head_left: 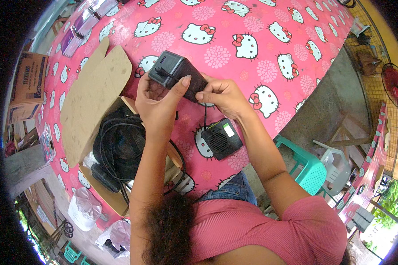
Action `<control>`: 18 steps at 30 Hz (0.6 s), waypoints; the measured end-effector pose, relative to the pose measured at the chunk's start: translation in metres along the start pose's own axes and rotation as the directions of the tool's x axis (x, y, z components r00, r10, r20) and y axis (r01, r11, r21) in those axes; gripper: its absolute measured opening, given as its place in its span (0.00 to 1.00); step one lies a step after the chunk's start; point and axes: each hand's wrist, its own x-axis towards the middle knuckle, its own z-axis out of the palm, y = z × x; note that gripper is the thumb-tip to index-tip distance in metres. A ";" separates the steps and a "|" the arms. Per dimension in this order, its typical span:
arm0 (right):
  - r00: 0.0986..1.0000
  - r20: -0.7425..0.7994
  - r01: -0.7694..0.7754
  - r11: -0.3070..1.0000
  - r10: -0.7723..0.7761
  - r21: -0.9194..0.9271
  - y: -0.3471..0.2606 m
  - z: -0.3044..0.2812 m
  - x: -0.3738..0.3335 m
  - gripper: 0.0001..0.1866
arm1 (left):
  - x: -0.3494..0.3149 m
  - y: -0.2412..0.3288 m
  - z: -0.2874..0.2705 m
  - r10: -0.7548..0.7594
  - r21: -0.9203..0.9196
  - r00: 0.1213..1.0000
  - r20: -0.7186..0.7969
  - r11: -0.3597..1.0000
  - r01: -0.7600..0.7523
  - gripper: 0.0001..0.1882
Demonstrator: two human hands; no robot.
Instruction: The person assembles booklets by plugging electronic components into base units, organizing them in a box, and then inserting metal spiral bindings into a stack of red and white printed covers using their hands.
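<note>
On pink cloth [274, 57], an open carton [95, 90] is placed left. A black device [177, 67] is clasped by the left hand [158, 101], fingers curled, and pinched by the right hand [224, 95].

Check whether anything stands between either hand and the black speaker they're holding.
Nothing visible separates the right hand from the black speaker. A black cord runs across the speaker's end toward the left hand; whether it passes under the thumb cannot be seen.
</note>
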 end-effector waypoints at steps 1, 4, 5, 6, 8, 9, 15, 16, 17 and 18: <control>1.000 0.003 0.003 1.000 -0.003 -0.004 0.000 0.000 0.000 0.06 | 0.000 -0.001 0.000 0.013 -0.009 1.000 0.003 1.000 -0.013 0.23; 1.000 0.004 0.014 1.000 -0.014 -0.025 0.000 0.000 0.000 0.06 | 0.000 -0.002 0.000 0.015 -0.028 1.000 0.001 1.000 -0.015 0.23; 1.000 0.000 0.018 0.999 -0.018 -0.038 0.000 0.000 0.000 0.06 | 0.000 -0.003 0.000 0.013 -0.035 1.000 0.004 0.999 -0.013 0.23; 1.000 -0.002 0.030 0.998 -0.031 -0.053 0.000 0.000 0.000 0.06 | 0.000 -0.003 0.000 0.008 -0.043 1.000 0.005 0.999 -0.008 0.23; 1.000 0.000 0.023 0.999 -0.023 -0.036 0.001 -0.001 0.001 0.06 | 0.000 -0.003 0.000 0.012 -0.037 1.000 0.011 0.999 -0.011 0.20; 1.000 0.002 0.023 0.999 -0.023 -0.028 0.001 -0.001 0.001 0.06 | -0.001 -0.003 0.000 0.013 -0.040 1.000 0.014 0.999 -0.012 0.19; 0.999 0.036 0.031 0.998 -0.029 -0.059 0.005 -0.006 0.002 0.06 | -0.002 -0.002 0.001 0.025 0.013 1.000 0.012 1.000 -0.025 0.21; 0.998 0.052 0.024 0.991 -0.018 -0.131 0.004 -0.007 0.002 0.06 | -0.003 -0.002 0.001 0.023 0.011 1.000 0.020 1.000 -0.023 0.23; 0.998 0.067 0.019 0.979 -0.006 -0.203 0.001 -0.008 0.002 0.07 | -0.003 -0.002 0.002 0.020 0.004 0.999 0.027 1.000 -0.020 0.25; 0.997 0.083 0.033 0.962 -0.011 -0.271 -0.002 -0.008 0.001 0.08 | -0.004 -0.003 0.002 0.017 -0.003 0.999 0.033 1.000 -0.017 0.27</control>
